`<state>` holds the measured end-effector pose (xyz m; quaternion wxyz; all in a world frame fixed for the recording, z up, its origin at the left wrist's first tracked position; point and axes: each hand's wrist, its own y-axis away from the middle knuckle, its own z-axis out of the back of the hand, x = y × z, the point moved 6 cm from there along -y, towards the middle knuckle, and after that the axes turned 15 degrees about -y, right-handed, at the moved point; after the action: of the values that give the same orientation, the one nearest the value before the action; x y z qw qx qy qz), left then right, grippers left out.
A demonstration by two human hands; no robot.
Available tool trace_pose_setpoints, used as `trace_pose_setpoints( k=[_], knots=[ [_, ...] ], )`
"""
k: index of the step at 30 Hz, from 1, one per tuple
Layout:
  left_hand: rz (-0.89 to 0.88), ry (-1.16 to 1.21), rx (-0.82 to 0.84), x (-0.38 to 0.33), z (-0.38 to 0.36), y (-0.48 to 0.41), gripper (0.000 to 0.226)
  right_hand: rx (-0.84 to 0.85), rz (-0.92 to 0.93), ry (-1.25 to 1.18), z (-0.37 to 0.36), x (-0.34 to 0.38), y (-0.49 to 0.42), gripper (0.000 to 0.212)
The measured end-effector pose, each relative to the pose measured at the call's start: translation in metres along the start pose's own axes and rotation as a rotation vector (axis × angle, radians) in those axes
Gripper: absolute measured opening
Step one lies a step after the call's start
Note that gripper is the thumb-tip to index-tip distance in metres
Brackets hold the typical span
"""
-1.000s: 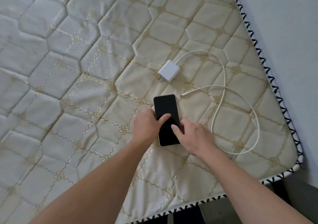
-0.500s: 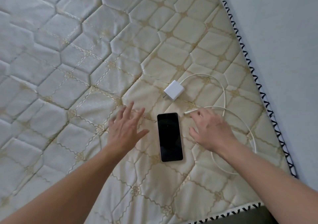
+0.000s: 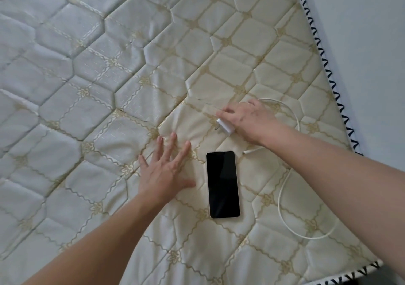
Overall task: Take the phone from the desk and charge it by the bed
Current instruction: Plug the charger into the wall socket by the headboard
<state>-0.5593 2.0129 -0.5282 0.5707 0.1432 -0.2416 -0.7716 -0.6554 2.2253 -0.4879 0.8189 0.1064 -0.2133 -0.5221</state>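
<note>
A phone with a dark screen lies face up on the quilted cream mattress. My left hand rests flat on the mattress just left of the phone, fingers spread, holding nothing. My right hand lies over the white charger plug, fingers around it. The white cable loops on the mattress to the right, and its free connector end lies beside the phone's top right corner.
The mattress edge with black zigzag stitching runs along the right side against a pale wall. The near edge of the mattress shows at the bottom right corner.
Both hands let go of the phone, which now lies alone. My left hand moved left and spread flat. My right hand passed the cable end and reached up onto the charger plug.
</note>
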Motion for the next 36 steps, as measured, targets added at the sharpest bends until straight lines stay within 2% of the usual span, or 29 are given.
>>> trace_pose_setpoints(
  k=[3, 7, 11, 14, 17, 19, 23, 27, 30, 36],
  knots=[
    [-0.004, 0.004, 0.003, 0.000, 0.000, 0.000, 0.106, 0.022, -0.024, -0.030, -0.003, -0.001, -0.003, 0.054],
    [-0.009, 0.009, 0.024, 0.000, 0.001, -0.001, 0.106, -0.025, -0.172, -0.132, 0.001, -0.011, 0.010, 0.056],
    [-0.032, -0.003, 0.041, 0.003, 0.006, -0.002, 0.109, -0.171, -0.256, -0.252, 0.012, -0.021, 0.044, 0.044],
    [-0.090, -0.041, 0.079, 0.010, 0.007, -0.009, 0.121, -0.295, -0.323, -0.351, 0.027, -0.027, 0.085, 0.042],
    [-0.084, 0.034, 0.057, 0.012, 0.025, -0.006, 0.121, -0.446, -0.397, -0.523, 0.048, -0.029, 0.139, 0.053],
    [-0.095, 0.068, -0.037, -0.002, 0.050, 0.007, 0.113, -0.545, -0.474, -0.651, 0.058, -0.032, 0.181, 0.058],
    [-0.248, 0.081, -0.240, -0.074, 0.111, 0.050, 0.089, -0.820, -0.687, -0.947, 0.063, -0.039, 0.274, 0.043],
    [-0.528, 0.054, -0.343, -0.177, 0.155, 0.094, 0.080, -0.998, -1.041, -1.112, 0.029, -0.036, 0.384, 0.028],
    [-0.763, -0.008, -0.423, -0.255, 0.179, 0.129, 0.075, -1.197, -1.243, -1.297, -0.016, -0.023, 0.460, 0.024],
    [-1.100, -0.107, -0.464, -0.387, 0.190, 0.180, 0.071, -1.405, -1.404, -1.445, -0.080, -0.001, 0.551, 0.014]
  ],
)
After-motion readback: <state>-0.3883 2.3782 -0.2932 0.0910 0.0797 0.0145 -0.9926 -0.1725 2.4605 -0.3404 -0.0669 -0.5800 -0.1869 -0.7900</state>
